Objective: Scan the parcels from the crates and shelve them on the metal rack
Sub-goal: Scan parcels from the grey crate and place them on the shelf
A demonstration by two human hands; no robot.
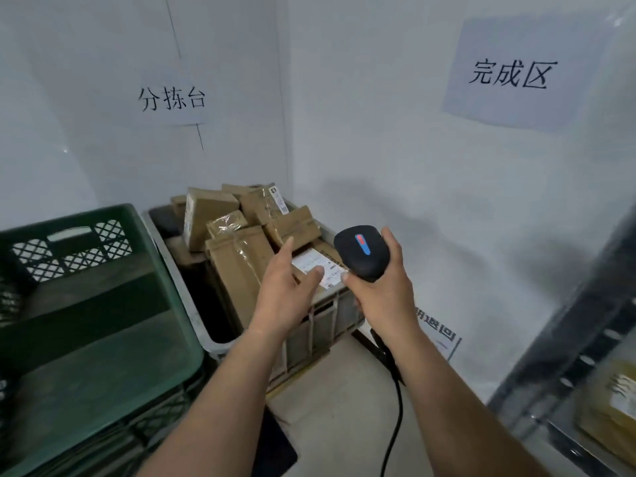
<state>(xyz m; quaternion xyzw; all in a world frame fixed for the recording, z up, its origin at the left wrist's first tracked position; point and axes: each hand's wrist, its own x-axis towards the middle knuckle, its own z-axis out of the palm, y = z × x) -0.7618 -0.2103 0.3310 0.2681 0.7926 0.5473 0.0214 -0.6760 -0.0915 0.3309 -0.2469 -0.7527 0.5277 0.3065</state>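
Observation:
A grey crate [311, 333] in the corner holds several brown cardboard parcels [237, 256]. The nearest parcel carries a white shipping label [318, 265]. My left hand [287, 287] hovers over that label with its fingers straight and spread, the thumb lying across the label's edge; whether it touches the parcel I cannot tell. My right hand [380, 287] grips a black handheld scanner [359, 251] with a red and blue stripe, held just right of the label. Its cable [395, 418] hangs down toward the floor.
A green lattice crate [103, 304] stands at the left, beside the grey crate. The metal rack [585, 356] rises at the right edge with a brown parcel [619, 414] on a shelf. Paper signs [516, 75] hang on the white walls. A labelled sheet [438, 330] lies on the floor.

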